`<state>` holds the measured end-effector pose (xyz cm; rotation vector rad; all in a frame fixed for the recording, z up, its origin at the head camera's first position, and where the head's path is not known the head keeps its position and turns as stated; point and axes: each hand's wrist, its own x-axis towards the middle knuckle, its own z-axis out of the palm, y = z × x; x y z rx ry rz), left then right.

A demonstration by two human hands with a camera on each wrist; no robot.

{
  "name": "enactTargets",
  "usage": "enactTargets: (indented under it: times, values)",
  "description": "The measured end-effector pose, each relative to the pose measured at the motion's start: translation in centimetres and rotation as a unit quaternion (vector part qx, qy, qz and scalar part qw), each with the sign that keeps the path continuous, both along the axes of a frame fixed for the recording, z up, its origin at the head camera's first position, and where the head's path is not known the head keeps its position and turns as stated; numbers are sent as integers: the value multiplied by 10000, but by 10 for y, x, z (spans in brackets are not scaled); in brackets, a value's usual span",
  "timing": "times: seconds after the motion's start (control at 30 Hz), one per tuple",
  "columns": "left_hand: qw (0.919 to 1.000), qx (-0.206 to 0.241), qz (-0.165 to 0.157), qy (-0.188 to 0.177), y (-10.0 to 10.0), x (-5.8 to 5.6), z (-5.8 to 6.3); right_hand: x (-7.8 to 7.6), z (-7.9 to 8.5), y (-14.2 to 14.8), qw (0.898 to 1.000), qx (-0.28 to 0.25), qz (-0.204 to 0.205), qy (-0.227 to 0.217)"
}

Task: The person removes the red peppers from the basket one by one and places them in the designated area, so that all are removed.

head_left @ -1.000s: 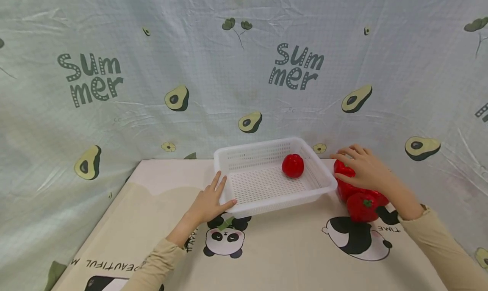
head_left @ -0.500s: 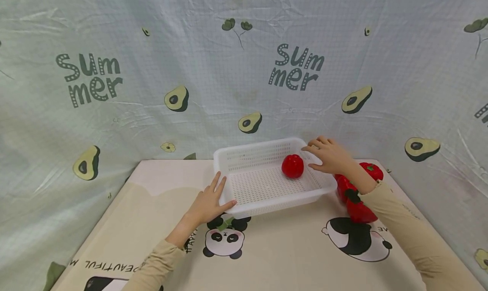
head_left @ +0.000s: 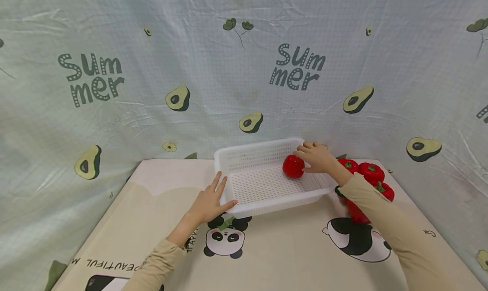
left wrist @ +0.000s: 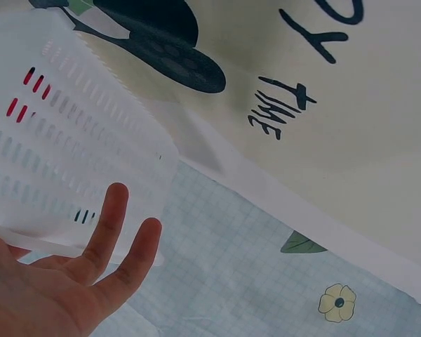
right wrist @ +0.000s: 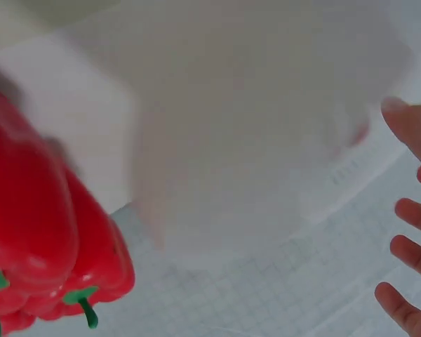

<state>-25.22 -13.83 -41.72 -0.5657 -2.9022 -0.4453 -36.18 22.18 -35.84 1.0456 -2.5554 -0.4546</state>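
A white perforated plastic basket (head_left: 263, 204) sits on the table, one red bell pepper (head_left: 292, 167) lying inside near its right end. My left hand (head_left: 207, 203) rests against the basket's left end with fingers extended; the left wrist view shows those fingers beside the slotted wall (left wrist: 56, 154). Over the right side of the basket, my right hand (head_left: 316, 157) has its fingertips right beside the pepper. In the right wrist view the fingers (right wrist: 414, 253) are spread apart. Whether they touch the pepper cannot be made out.
Several more red bell peppers (head_left: 370, 172) with green stems cluster to the right of the basket, partly hidden by the right forearm. A patterned curtain (head_left: 213, 70) hangs behind the table. Panda prints mark the tabletop (head_left: 286, 257).
My right hand has moved left from above the pepper cluster, across the basket's right rim, to the pepper inside. The left hand and basket have stayed in place.
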Motion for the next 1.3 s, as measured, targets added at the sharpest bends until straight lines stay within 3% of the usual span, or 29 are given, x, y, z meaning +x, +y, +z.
enactTargets:
  times: [0.33,0.6,0.73,1.13,1.3]
  values:
    - [10000,9,-10,-9,0,1,1,-8,-5,3,9931,1169,104,-81]
    - [10000,4,2,8,1,0,0,-27,-8,4,9723,2223,589,414]
    - [10000,-5,0,31,1,1,0,-30,-9,3,9693,2333,605,498]
    - [10000,-14,-3,12,0,2,0,-28,-22,6,9776,2042,509,56]
    - [10000,-2,-8,16,1,2,1,-28,-27,7,9773,1996,687,195]
